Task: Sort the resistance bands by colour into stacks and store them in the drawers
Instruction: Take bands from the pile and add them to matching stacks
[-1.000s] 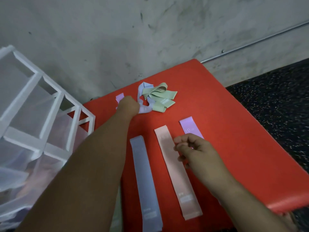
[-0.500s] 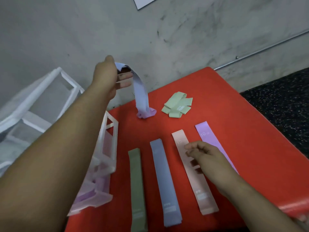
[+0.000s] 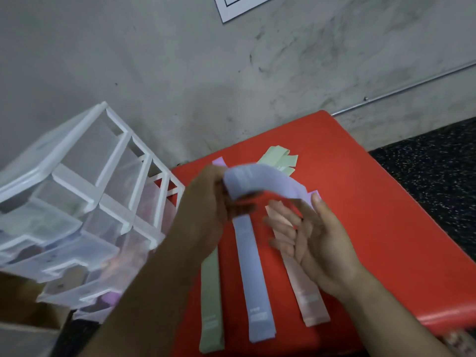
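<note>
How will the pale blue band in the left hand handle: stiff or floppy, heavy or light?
Probably floppy: the pale blue band arches and sags from the left hand. Likely light: a hold at one end seems to carry it. Unlikely to roll: the laid-out blue band lies flat.

The lavender-blue band (image 3: 268, 182) has been lowered from 11 o'clock to centre by the left hand (image 3: 206, 202). The right hand (image 3: 314, 240) has been raised off the pink band (image 3: 306, 292) and opened at 3 o'clock.
</note>
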